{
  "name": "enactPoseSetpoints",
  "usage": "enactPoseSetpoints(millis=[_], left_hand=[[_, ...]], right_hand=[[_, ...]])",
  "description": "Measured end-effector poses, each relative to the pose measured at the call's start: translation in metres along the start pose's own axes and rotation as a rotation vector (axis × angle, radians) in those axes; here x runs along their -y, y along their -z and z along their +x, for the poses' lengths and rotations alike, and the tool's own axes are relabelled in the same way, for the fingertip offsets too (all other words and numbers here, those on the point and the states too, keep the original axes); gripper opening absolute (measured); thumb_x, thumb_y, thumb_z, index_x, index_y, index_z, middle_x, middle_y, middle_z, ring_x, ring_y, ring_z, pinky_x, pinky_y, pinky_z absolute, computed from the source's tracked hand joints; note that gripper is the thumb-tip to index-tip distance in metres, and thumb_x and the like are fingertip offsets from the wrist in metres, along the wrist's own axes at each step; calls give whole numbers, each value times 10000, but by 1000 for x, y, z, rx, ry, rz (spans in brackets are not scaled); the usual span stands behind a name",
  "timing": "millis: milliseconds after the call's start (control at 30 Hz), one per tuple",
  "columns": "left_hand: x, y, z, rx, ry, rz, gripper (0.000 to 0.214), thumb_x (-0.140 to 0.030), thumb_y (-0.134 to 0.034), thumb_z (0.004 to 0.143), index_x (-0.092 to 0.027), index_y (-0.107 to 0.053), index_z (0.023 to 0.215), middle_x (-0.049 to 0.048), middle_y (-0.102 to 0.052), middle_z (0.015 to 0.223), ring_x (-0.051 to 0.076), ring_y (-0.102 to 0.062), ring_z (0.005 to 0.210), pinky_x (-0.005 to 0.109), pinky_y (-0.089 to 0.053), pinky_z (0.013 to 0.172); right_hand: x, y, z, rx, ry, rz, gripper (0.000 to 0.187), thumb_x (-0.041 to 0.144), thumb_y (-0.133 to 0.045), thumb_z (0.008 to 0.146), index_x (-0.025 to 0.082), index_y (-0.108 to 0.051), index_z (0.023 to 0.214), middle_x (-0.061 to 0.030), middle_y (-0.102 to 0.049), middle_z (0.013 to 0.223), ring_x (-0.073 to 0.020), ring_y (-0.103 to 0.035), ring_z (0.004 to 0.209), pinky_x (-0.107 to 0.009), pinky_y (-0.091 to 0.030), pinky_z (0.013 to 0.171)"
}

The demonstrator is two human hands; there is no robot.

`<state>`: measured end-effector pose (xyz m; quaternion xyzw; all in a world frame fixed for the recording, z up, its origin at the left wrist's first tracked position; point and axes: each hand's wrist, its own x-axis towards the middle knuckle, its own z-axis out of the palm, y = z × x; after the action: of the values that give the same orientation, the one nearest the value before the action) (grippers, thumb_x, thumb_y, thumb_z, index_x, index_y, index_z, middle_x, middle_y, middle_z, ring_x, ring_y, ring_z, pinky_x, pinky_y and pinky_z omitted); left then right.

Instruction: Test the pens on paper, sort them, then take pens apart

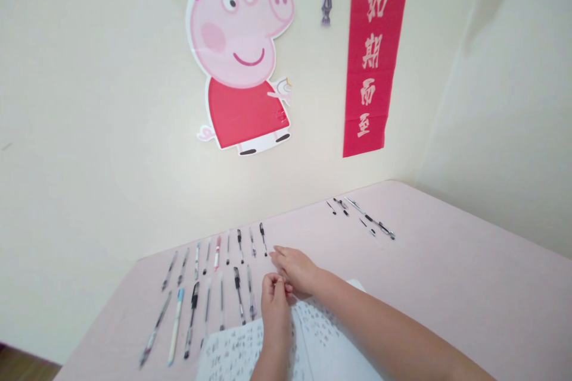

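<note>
My left hand hovers over the top edge of an open notebook with handwriting. Its fingers are curled together, and whatever may be in them is hidden. Just beyond it my right hand reaches left, fingers stretched out, partly behind the left hand. Its fingertips are close to the lower end of a black-capped pen; contact is not clear. Beside the hands, pens lie side by side in two rows, among them a clear pen, a black-capped pen and a pink pen.
Loose pen parts and a long pen lie at the back right of the pink table. Behind it rises a wall with a cartoon pig cutout and a red banner.
</note>
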<state>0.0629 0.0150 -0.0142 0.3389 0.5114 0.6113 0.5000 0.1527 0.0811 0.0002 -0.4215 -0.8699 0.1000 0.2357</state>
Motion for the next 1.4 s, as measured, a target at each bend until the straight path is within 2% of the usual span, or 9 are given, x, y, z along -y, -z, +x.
enactPoseSetpoints(millis=[67,167,400,600,700,800,967,1167,1400], left_hand=[[1,2,1,-25,-20,-10,201,-376,-545,732,-194,-460,719,-49,-504,550,85,-447,489,191,-344,480],[3,4,3,-55,-41,0,176,-344,-537,745,-190,-459,711,-49,-499,552,81,-442,494,187,-334,483],[0,3,1,-115,-13,-29,181,-347,-558,730,-183,-485,756,-52,-487,542,79,-430,473,186,-322,457],[-4,0,0,-123,49,-98,222,-373,-582,705,-188,-479,772,-55,-491,533,77,-434,459,180,-322,443],[-5,-1,1,-141,55,-89,230,-371,-585,695,-189,-483,792,-54,-500,536,81,-445,462,185,-336,450],[-6,-1,1,-151,55,-59,231,-368,-579,692,-191,-491,812,-53,-501,534,87,-456,471,191,-346,458],[-5,-1,1,-147,71,-58,217,-349,-574,689,-207,-492,831,-58,-497,544,87,-462,476,191,-344,459],[-6,-1,1,-135,77,-74,207,-337,-553,708,-206,-483,852,-57,-494,567,81,-455,458,198,-336,448],[-4,1,2,-123,93,-59,199,-329,-542,722,-204,-488,868,-51,-508,586,86,-466,476,210,-349,468]], right_hand=[[2,-8,11,22,-17,7,502,209,-520,794,118,-465,1285,-165,-380,1389,-254,-480,1168,-322,-380,956],[4,-17,28,54,-36,-20,492,207,-497,817,135,-450,1302,-145,-313,1430,-245,-447,1204,-321,-358,983],[0,-33,47,132,2,-125,435,283,-499,843,79,-518,1227,-158,-424,1360,-260,-436,1213,-366,-322,1025],[6,-19,27,108,-33,-199,360,250,-461,853,47,-585,1123,-200,-481,1299,-241,-524,1115,-320,-388,946],[12,-6,9,100,-16,-272,279,253,-504,812,73,-669,947,-209,-581,1171,-268,-554,1047,-345,-413,881],[17,7,-8,167,22,-360,179,234,-579,730,102,-697,757,-206,-654,993,-292,-576,965,-362,-424,802],[21,21,-21,133,-213,-369,214,175,-476,802,119,-678,755,-158,-665,791,-228,-603,715,-331,-412,669],[23,24,-15,-1,-371,-316,177,133,-457,815,132,-602,918,-127,-624,913,-231,-566,884,-311,-405,722],[16,8,-11,62,-488,-210,252,61,-360,818,143,-558,950,-102,-608,927,-184,-608,773,-261,-396,628]])
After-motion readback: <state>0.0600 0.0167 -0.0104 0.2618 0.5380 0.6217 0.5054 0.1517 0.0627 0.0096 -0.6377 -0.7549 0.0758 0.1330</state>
